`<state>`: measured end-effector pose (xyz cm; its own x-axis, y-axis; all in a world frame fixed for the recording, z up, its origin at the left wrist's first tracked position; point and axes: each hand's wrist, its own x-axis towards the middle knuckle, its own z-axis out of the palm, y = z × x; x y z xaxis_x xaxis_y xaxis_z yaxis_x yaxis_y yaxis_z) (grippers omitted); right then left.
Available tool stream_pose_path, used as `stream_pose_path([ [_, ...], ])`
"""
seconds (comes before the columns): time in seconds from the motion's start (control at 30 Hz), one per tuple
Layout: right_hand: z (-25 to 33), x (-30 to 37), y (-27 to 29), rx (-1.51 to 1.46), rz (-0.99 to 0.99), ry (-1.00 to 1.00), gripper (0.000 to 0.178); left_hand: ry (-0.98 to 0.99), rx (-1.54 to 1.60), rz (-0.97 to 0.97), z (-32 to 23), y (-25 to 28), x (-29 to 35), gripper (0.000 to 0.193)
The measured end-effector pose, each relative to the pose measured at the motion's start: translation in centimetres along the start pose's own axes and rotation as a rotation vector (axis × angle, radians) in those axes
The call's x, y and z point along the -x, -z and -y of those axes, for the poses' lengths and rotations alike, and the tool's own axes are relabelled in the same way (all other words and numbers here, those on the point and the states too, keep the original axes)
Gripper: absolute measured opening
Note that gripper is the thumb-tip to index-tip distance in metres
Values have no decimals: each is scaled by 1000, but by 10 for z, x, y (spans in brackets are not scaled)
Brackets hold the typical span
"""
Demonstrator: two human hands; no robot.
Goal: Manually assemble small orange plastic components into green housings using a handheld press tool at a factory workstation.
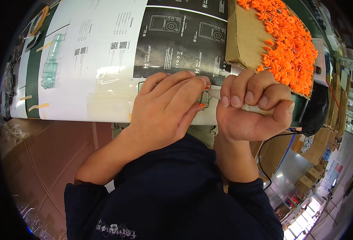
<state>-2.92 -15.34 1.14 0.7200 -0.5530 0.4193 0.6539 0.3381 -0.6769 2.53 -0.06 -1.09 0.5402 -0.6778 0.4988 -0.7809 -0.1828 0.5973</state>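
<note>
My left hand is closed over a clear greenish plastic part, pressing it near the table's front edge. Most of that part is hidden under my fingers. Small orange pieces show at its right end. My right hand makes a fist around a pale, whitish handle-like tool. Its narrow end points left and reaches the clear part, though I cannot tell whether they touch. The tool's exact kind is hidden by my fingers.
A cardboard box with many orange plastic pieces having metal pins stands at the back right. Another clear greenish plastic part lies at the left on the white printed sheet. A black cable hangs beside my right arm.
</note>
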Motion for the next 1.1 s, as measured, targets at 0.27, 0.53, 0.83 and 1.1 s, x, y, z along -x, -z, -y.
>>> stream_pose_path([
  [0.27, 0, 0, 2, 35, 70, -45, 39, 19, 18, 14, -1, 2, -1, 51],
  [0.53, -3, -3, -1, 46, -16, 1, 38, 11, 26, 10, -1, 2, -1, 50],
  [0.83, -4, -9, -7, -3, -123, -201, 38, -4, -36, 34, -1, 3, -2, 52],
  [1.1, -6, -16, -15, 231, -73, -305, 36, 101, -13, 74, -7, 6, -5, 46],
])
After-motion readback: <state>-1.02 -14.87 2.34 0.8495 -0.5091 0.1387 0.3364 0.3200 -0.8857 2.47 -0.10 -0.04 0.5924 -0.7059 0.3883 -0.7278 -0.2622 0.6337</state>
